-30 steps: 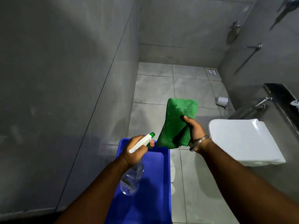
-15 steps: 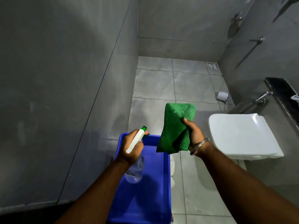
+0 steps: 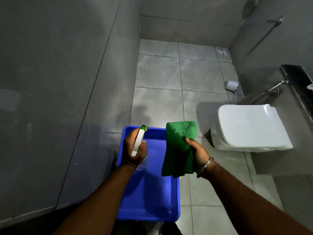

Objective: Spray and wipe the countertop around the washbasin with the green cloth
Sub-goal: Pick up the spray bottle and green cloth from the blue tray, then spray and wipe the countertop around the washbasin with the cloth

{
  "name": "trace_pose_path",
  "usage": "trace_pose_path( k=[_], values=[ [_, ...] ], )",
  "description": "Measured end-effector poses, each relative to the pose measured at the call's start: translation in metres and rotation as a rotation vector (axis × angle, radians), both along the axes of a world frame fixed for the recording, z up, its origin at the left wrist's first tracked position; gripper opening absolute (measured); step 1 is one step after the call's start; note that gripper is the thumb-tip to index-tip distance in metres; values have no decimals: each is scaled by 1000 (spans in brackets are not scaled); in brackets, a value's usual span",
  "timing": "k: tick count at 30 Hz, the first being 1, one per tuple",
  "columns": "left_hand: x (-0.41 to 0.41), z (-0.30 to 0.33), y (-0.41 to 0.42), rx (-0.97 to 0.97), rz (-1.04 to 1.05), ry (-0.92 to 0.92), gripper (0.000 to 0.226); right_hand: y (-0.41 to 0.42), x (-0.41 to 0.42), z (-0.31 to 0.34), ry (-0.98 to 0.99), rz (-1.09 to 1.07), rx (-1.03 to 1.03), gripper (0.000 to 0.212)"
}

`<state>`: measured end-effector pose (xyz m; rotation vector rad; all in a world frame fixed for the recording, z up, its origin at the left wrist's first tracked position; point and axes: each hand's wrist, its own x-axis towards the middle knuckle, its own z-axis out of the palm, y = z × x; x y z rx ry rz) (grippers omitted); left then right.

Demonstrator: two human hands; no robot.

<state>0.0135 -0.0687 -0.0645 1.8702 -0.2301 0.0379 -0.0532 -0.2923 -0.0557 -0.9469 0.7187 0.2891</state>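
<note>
Bottle (image 3: 142, 164) mostly hidden in left hand (image 3: 133, 150)'s wrapped fingers; right hand (image 3: 199, 152) fingers pinching green cloth (image 3: 179, 146).

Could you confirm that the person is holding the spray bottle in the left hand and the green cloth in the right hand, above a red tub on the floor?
Not quite: the tub is blue, not red, as the head view shows. The rest holds: the left hand grips the spray bottle, and the right hand holds the green cloth above the tub.
</note>
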Motion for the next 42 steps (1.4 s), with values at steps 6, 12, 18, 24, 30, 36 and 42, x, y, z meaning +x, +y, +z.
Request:
trace_pose_path(
  k=[6,12,18,24,30,36,42],
  values=[
    [-13,-14,15,-55,20,17,43,7,-19,0,22,-25,-25,31],
    [-32,-25,37,-22,41,241,61,16,-49,12,43,-30,-61,36],
    [-87,-22,58,121,243,570,51,24,-106,17,127,90,6,39],
    [-163,39,104,-65,13,1100,50,82,-153,38,91,628,47,38],
    [-213,110,204,-218,-13,1044,55,194,-145,100,-196,1098,-52,44],
    [-258,163,356,-198,101,860,31,337,-118,136,-603,1396,-516,31],
    [-256,142,498,356,261,436,20,501,-94,111,-1188,1549,-1007,48]
  ],
)
